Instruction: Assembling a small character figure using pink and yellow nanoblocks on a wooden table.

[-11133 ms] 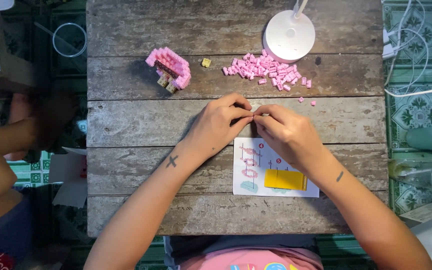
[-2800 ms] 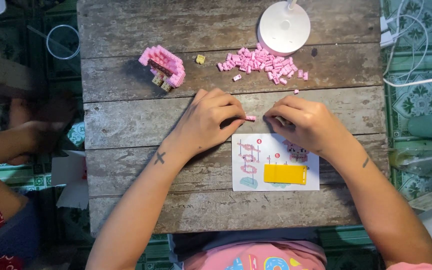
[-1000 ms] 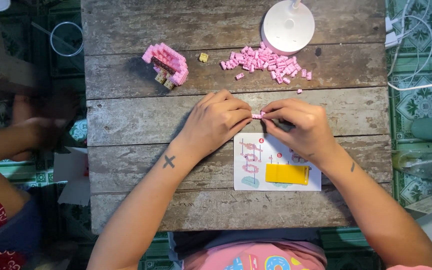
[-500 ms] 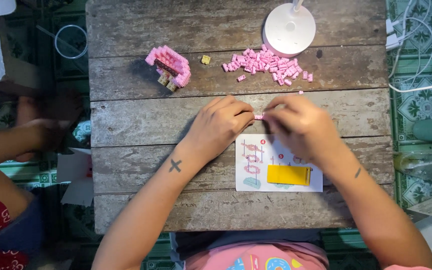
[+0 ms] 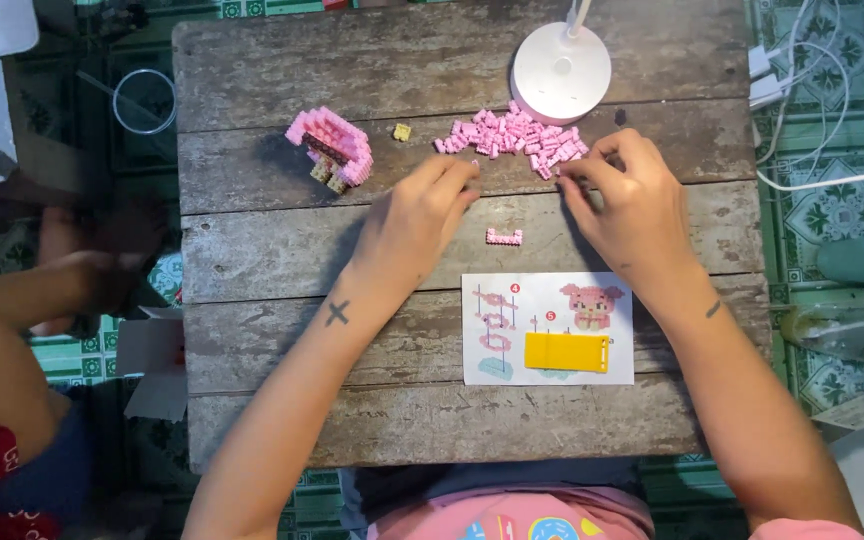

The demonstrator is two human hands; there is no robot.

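Note:
My left hand (image 5: 417, 215) rests on the wooden table (image 5: 252, 220), its fingertips reaching towards the left end of a pile of small pink bricks (image 5: 507, 135); I see nothing in it. My right hand (image 5: 632, 205) has its fingertips pinched together at the pile's right edge; whether they hold a brick is hidden. A small assembled pink piece (image 5: 503, 237) lies loose on the table between both hands. Below it lies a printed instruction sheet (image 5: 592, 300) with a yellow flat tool (image 5: 565, 352) on it.
A partly built pink brick model (image 5: 332, 148) stands at the back left, with a single yellow brick (image 5: 402, 131) beside it. A white round lamp base (image 5: 560, 60) sits behind the pile. Another person's arm (image 5: 12, 300) is off the table's left side. Cables (image 5: 812, 180) run at the right.
Both hands have moved apart and up to the brick pile. The small pink piece they were holding together now lies on the table between them.

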